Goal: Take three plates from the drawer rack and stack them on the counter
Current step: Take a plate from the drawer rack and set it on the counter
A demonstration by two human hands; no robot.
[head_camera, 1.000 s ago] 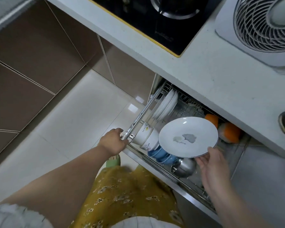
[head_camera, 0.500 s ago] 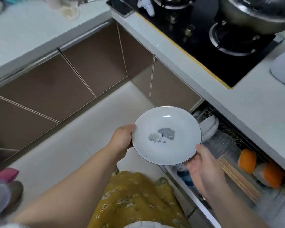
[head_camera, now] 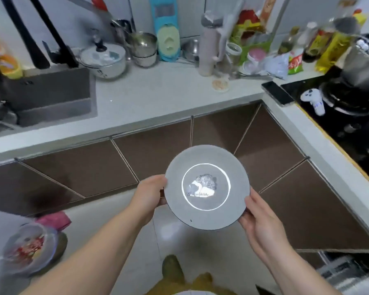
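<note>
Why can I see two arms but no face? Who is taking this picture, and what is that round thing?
The camera sits on the person's head and looks down, so you see what they see: their own arms and no face. There is no machine here, only two bare hands. The left hand and the right hand each grip one side of a round plate with a leaf picture in the middle. Ahead is a white counter with a sink, a lidded pot, a tall cup and a phone on it. No plates are stacked on the counter yet.
</note>
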